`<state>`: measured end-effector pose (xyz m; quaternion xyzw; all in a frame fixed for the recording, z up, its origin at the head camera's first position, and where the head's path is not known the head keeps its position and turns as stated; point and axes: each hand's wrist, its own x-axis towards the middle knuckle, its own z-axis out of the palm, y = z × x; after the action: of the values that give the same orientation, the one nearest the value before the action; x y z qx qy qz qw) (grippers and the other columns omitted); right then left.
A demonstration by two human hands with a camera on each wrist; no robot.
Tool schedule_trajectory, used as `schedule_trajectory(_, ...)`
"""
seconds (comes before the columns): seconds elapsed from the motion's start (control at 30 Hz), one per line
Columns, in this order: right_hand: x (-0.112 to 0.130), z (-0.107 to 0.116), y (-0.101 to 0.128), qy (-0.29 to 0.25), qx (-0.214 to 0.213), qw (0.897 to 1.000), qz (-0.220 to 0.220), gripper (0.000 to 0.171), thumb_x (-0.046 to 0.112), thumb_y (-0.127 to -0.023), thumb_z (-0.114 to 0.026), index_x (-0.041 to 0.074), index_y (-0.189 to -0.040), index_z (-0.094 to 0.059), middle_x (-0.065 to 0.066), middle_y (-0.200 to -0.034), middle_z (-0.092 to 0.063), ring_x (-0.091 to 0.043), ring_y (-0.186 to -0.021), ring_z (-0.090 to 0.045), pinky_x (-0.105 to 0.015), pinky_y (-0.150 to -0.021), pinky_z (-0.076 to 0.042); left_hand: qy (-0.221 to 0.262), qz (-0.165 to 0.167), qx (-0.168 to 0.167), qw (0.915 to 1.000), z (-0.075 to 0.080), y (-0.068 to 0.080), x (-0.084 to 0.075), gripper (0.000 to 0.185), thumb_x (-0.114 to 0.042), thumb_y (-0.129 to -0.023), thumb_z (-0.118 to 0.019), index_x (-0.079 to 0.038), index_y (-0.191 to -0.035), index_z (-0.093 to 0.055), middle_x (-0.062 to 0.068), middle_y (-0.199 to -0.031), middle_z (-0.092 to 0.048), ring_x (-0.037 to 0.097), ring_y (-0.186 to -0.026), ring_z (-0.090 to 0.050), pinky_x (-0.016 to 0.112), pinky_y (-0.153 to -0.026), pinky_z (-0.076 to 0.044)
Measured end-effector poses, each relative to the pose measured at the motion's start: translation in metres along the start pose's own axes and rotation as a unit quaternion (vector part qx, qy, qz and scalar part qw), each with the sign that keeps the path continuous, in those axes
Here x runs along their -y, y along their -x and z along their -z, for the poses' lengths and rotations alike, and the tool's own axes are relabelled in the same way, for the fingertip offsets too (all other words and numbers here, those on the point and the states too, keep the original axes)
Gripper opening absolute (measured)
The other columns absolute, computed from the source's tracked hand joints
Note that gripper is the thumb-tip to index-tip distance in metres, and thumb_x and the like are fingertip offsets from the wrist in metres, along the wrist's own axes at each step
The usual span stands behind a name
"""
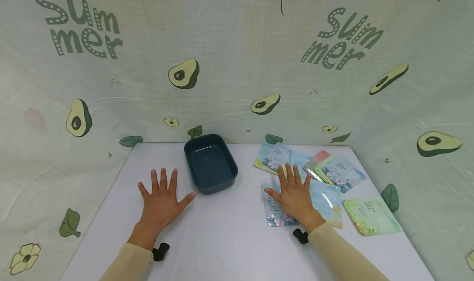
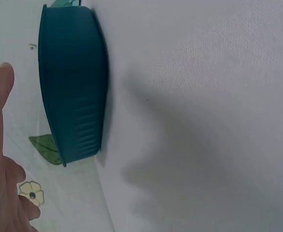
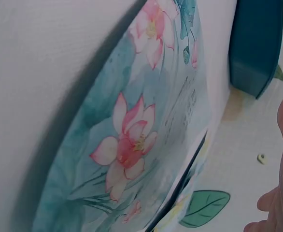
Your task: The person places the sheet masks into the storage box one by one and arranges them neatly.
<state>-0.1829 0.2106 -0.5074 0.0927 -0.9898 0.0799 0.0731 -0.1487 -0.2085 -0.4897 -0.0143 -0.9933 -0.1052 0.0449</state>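
The right hand (image 1: 294, 194) lies flat with its fingers spread and straight, pressing on a flower-printed packet (image 1: 275, 211) that sits on the white counter (image 1: 229, 240), just right of a dark teal tray (image 1: 211, 163). The left hand (image 1: 161, 200) rests palm down on the bare counter, fingers fanned apart and holding nothing, just left of the tray. More packets (image 1: 333, 170) lie scattered and overlapping beyond and to the right of the right hand.

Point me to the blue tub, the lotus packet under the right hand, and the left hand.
blue tub (image 1: 211, 163): head view, inner floor.
lotus packet (image 1: 274, 215): head view, lower left corner.
left hand (image 1: 161, 200): head view, back of hand.
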Motion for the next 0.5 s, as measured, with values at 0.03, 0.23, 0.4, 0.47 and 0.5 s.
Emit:
schedule_trajectory(0.03,0.0,0.0,0.0,-0.002,-0.001,1.0,0.0,0.099,0.076,-0.099,-0.049,0.009,-0.168,-0.026,-0.023,-0.173,-0.022,-0.048,-0.161,-0.014,-0.084,-0.118,-0.008,0.001,0.0,0.0,1.0,0.0,0.0,-0.001,0.113,-0.084,-0.092,-0.049,-0.005,-0.168,-0.021,0.035,-0.172,-0.008,0.058,-0.158,0.007,0.086,-0.113,0.012)
schedule_trajectory(0.23,0.009,0.002,-0.01,-0.016,-0.006,1.0,0.012,0.1,0.076,-0.099,-0.049,0.007,-0.167,-0.027,-0.023,-0.174,-0.022,-0.047,-0.162,-0.013,-0.08,-0.121,-0.006,0.004,-0.003,0.0,1.0,0.0,-0.005,-0.005,0.111,-0.081,-0.094,-0.051,-0.004,-0.168,-0.022,0.036,-0.171,-0.008,0.059,-0.158,0.006,0.086,-0.113,0.011)
schedule_trajectory(0.4,0.033,0.006,-0.035,-0.02,0.013,0.999,0.03,0.099,0.072,-0.102,-0.049,0.005,-0.168,-0.021,-0.02,-0.176,-0.017,-0.041,-0.164,-0.009,-0.071,-0.127,-0.003,0.022,-0.006,0.004,0.9997,-0.002,-0.021,-0.019,0.109,-0.077,-0.098,-0.05,0.002,-0.167,-0.019,0.034,-0.172,-0.008,0.056,-0.159,0.007,0.084,-0.115,0.01)
schedule_trajectory(0.47,0.045,0.005,-0.047,-0.015,0.022,0.999,0.04,0.098,0.071,-0.103,-0.048,0.003,-0.168,-0.019,-0.019,-0.176,-0.016,-0.039,-0.164,-0.009,-0.068,-0.129,-0.004,0.026,-0.007,0.013,0.9996,-0.006,-0.031,-0.028,0.11,-0.075,-0.099,-0.049,0.005,-0.166,-0.017,0.033,-0.173,-0.006,0.054,-0.16,0.007,0.084,-0.117,0.008)
schedule_trajectory(0.5,0.051,0.004,-0.052,-0.013,0.025,0.999,0.044,0.098,0.07,-0.103,-0.047,0.002,-0.168,-0.02,-0.018,-0.176,-0.017,-0.039,-0.164,-0.01,-0.067,-0.129,-0.005,0.027,-0.008,0.018,0.9995,-0.008,-0.036,-0.032,0.11,-0.075,-0.1,-0.048,0.006,-0.166,-0.015,0.032,-0.173,-0.006,0.053,-0.16,0.007,0.083,-0.117,0.007)
